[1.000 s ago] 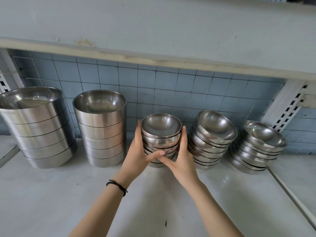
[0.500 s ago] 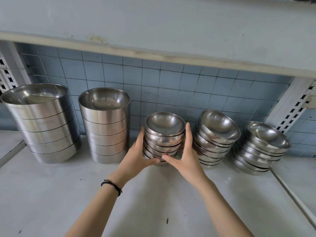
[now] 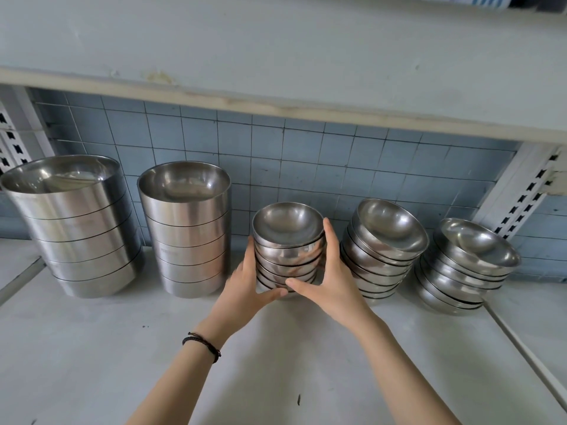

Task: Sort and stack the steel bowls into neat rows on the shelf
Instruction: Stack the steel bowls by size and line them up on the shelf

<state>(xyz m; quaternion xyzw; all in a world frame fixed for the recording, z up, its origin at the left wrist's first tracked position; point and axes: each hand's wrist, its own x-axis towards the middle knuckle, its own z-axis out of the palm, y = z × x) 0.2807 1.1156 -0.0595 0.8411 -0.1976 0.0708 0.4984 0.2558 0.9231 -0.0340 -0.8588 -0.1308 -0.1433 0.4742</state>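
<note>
**Both hands clasp the middle stack of small steel bowls**

An upper shelf board, pale and chipped along its front edge, spans the top of the view. Below it lies the white shelf that carries everything, backed by a blue-grey tiled wall. White slotted uprights stand at the left and the right.

Five stacks stand in a row along the wall. At far left is the widest stack of straight-sided bowls. Just beside it is a narrower straight-sided stack, with a faint stamp on one bowl's side that is too dim to read. Then come three stacks of small rounded bowls: the middle stack, a leaning stack near its right, and the far-right stack, also tilted.

The middle stack stands upright between the hands. The left hand lies against its left side with the fingers together and pointing up, the thumb reaching across the front of the base. The right hand mirrors it on the right side, its thumb crossing the front low down. Both hands clasp the stack. The thumbs hide whether its base rests on the shelf.

A black braided bracelet circles the left wrist. Blue lettering at the top edge is cut off and cannot be read.
</note>
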